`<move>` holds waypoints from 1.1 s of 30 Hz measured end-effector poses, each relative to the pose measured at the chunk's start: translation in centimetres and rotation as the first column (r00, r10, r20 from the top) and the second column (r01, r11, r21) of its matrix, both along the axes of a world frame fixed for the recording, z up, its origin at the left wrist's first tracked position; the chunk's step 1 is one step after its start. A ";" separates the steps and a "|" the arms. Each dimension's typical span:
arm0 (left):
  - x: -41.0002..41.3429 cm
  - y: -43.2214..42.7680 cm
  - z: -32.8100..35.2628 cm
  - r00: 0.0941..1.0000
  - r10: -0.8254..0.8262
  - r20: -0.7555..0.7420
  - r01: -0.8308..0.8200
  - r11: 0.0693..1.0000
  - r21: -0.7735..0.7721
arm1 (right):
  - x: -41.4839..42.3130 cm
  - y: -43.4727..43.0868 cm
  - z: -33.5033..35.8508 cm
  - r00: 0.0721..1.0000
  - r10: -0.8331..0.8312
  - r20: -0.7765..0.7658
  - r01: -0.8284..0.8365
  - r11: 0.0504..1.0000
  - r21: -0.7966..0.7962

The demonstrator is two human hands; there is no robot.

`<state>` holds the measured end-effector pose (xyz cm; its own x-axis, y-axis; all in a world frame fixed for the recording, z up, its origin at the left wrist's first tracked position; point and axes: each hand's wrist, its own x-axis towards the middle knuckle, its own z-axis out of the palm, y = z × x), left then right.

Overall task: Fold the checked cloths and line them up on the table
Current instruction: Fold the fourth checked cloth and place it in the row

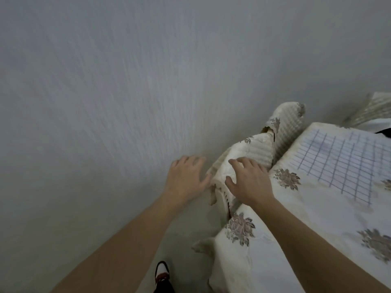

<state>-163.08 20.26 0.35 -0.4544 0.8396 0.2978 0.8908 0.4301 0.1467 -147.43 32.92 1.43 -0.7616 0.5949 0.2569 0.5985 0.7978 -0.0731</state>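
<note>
Looked down from the head camera and got a blurry picture. Found one checked cloth (342,163), white with blue-grey lines, spread flat on the table (313,225), over at the far right side. Saw a cream tablecloth (264,271) with brown flowers covering that table. Saw both hands well apart from the checked cloth.

Spotted the left hand (186,178) out over the grey floor (84,102), fingers straight and spread wide, with nothing in it. Noticed its thumb just beside a cream bundle of fabric (254,149); could not tell whether it touched.

Spotted the right hand (249,182) lying on top of that bundle, fingers spread and a little bent, resting there and not wrapped round it. Saw the bundle, with stripes and a few flowers, sitting just beside the table's left edge.

Saw a red, white and black shoe (161,273) on the floor at the bottom, between the two bare arms.
</note>
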 end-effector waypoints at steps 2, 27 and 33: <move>-3.0 1.1 -0.3 1.000 -0.025 0.007 0.025 1.000 -0.006 | -2.8 0.9 -0.3 1.000 -0.016 0.001 0.016 1.000 0.006; -27.7 20.9 -3.1 0.921 -0.385 0.058 0.389 0.910 -0.140 | -23.0 15.7 -1.6 0.890 -0.445 0.095 0.454 0.885 -0.105; -29.3 29.1 -4.5 0.894 -0.444 0.065 0.448 0.875 -0.185 | -24.0 22.6 -2.3 0.856 -0.510 0.078 0.515 0.854 -0.067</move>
